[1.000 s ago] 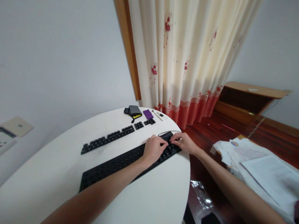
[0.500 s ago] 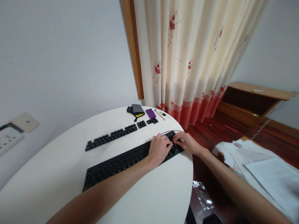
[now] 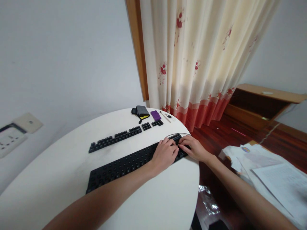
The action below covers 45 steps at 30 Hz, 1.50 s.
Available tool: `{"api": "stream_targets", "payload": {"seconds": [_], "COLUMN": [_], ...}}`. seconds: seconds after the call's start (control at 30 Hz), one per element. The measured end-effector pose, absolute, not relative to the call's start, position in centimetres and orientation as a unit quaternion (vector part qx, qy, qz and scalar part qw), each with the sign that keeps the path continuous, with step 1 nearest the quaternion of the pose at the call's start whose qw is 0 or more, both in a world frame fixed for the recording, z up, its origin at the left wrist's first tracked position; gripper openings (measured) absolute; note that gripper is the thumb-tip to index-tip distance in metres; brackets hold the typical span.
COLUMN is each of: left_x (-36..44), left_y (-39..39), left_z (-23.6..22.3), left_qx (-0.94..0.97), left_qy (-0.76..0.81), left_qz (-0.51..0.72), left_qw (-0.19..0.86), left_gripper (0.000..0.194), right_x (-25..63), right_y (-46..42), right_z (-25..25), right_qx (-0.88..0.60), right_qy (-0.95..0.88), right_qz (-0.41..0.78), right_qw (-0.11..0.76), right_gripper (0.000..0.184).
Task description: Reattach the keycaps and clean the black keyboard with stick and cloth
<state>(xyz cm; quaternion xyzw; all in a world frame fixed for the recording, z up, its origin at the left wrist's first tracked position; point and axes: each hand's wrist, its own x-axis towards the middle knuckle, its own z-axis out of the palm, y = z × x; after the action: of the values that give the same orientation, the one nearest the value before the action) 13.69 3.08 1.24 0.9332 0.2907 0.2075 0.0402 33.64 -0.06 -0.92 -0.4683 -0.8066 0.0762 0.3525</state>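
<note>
The left hand and right hand, fingertips narrowly bunched, apparently work keys at 1 end of the keyboard; whether they hold anything I cannot tell; the next move calls for precision.

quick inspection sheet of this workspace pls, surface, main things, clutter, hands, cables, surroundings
Surface: white table, rounded edge
Main things: keyboard, left part without keycaps; keycaps grouped in a row beyond it
Clutter: grey pouch, purple item, pale stick near the far edge
Hands: left hand and right hand at the keyboard's right end; any grip unclear
Cables: thin dark cable beside the keyboard's right end
Surroundings: wall, curtain, papers
</note>
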Motion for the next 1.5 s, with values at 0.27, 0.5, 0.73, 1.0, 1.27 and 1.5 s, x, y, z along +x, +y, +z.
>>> {"api": "stream_targets", "payload": {"seconds": [0.27,0.5,0.73,1.0,1.27,1.5], "left_x": [13.4,13.5,13.0,13.0,13.4,13.1], "left_y": [3.2,2.8,8.5,16.6,18.1,18.4], "left_z": [0.7,0.7,2.3,1.2,-0.1,-0.5], "left_qx": [0.932,0.926,0.89,0.854,0.856,0.862], "left_qy": [0.285,0.297,0.382,0.477,0.485,0.469], "left_qz": [0.217,0.226,0.248,0.208,0.175,0.187], "left_qw": [0.046,0.051,0.031,-0.033,-0.043,-0.051], "left_gripper": [0.027,0.029,0.025,0.026,0.025,0.023], "right_x": [33.5,33.0,33.6,30.5,28.5,28.7], "right_y": [-0.4,-1.2,1.0,11.3,16.6,17.0], "right_z": [-1.8,-2.6,-1.3,1.4,0.5,0.2], "right_qx": [-0.481,-0.497,-0.508,-0.593,-0.624,-0.607], "right_qy": [-0.795,-0.771,-0.738,-0.769,-0.772,-0.787], "right_qz": [0.068,0.064,0.002,-0.02,-0.021,-0.026], "right_qw": [0.363,0.393,0.444,0.239,0.119,0.108], "right_gripper": [0.018,0.016,0.023,0.035,0.037,0.035]}}
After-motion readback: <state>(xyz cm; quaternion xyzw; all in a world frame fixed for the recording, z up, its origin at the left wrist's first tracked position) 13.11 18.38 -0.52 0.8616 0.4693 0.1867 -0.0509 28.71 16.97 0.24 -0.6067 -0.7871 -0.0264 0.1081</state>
